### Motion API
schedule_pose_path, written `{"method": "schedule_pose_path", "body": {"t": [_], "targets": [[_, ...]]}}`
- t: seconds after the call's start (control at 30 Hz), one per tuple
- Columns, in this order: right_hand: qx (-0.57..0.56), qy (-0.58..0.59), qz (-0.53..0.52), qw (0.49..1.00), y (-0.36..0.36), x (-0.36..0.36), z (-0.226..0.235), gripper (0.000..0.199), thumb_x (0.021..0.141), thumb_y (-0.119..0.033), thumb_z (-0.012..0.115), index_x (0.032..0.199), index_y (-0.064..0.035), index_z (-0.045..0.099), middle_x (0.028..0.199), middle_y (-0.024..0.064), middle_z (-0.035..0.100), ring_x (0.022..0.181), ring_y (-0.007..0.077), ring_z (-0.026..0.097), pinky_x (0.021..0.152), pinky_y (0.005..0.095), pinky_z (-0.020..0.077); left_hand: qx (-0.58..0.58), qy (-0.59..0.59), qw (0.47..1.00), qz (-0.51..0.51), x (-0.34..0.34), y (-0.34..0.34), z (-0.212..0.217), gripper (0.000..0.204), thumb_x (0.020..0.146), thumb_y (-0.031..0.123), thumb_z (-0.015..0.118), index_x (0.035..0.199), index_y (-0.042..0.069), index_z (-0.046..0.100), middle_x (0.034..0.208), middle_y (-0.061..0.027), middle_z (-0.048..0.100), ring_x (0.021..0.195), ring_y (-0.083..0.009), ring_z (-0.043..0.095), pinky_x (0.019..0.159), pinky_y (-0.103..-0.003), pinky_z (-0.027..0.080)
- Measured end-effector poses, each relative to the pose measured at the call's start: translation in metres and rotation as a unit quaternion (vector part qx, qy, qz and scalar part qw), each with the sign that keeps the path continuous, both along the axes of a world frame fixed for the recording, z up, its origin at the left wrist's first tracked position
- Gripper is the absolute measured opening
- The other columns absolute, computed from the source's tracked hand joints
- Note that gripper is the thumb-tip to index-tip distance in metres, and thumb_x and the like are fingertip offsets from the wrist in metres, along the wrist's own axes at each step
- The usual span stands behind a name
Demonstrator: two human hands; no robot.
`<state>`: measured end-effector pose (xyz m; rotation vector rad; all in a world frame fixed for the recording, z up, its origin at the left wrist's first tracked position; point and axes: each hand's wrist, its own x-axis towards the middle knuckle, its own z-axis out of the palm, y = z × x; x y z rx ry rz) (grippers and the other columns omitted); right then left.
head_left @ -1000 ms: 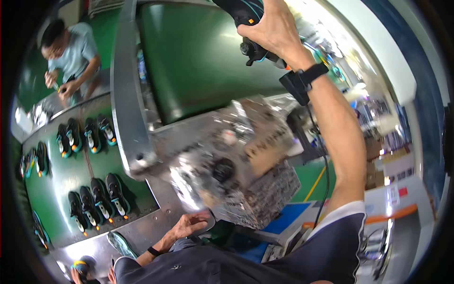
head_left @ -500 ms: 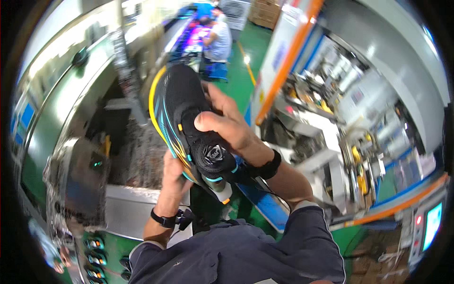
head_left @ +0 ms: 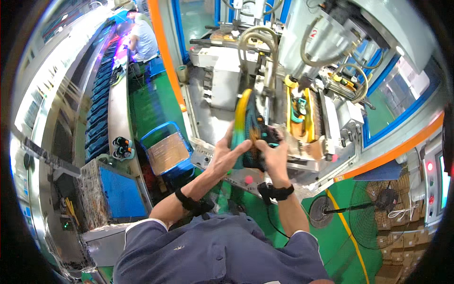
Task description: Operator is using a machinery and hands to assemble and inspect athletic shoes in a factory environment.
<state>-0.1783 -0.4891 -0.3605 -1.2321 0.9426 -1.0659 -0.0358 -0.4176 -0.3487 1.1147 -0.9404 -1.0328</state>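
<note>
I observe left hand (head_left: 226,152) and right hand (head_left: 275,160) together, both clamped on a black, yellow-and-teal-edged shoe (head_left: 246,120) between them. Beyond right hand: second, yellow-edged shoe (head_left: 310,118) in white-and-silver metal machine (head_left: 227,87).

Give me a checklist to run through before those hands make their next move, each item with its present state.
1. Left hand on the shoe: ok, gripping it.
2. Right hand on the shoe: ok, gripping it.
3. Fixture right of the shoe free: not ok, a yellow-edged piece sits there.
4. Shoe free of surface flaws: cannot tell, motion blur.
5. Floor fan away from both hands: ok, off to the right.
</note>
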Motion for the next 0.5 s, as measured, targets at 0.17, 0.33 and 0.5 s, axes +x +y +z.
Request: {"method": "schedule_pose_path", "body": {"t": [0.17,0.33,0.5], "targets": [[-0.005,-0.005,-0.184,0.983,-0.061,-0.091,-0.019,0.052,0.069,-0.002,0.07,0.119,0.0,0.056,0.101,0.0073,0.062,0.086,0.0141,0.06,0.078,0.0266,0.0506,0.094,-0.049,0.988,-0.108,-0.036,-0.134,-0.043,0.077,0.085,0.044,0.065,0.141,0.0,0.036,0.126,-0.0206,0.057,0.118,-0.0267,0.054,0.1,-0.035,0.04],[-0.058,0.017,-0.301,0.952,-0.077,-0.146,-0.02,0.05,0.07,0.0,0.066,0.118,0.0006,0.056,0.103,0.0061,0.059,0.089,0.0136,0.058,0.081,0.0252,0.0481,0.123,-0.22,0.967,-0.039,-0.061,-0.312,-0.126,0.076,0.074,0.05,0.071,0.12,-0.008,0.051,0.115,-0.0254,0.061,0.11,-0.0366,0.058,0.094,-0.039,0.045],[-0.061,0.102,-0.405,0.907,-0.071,-0.179,-0.009,0.05,0.07,0.0,0.065,0.118,0.0018,0.055,0.105,0.0068,0.058,0.088,0.014,0.057,0.081,0.0254,0.0472,0.292,-0.355,0.888,0.001,-0.1,-0.406,-0.151,0.094,0.072,0.039,0.075,0.139,-0.004,0.026,0.143,-0.0282,0.035,0.13,-0.0386,0.04,0.103,-0.047,0.039]]}}
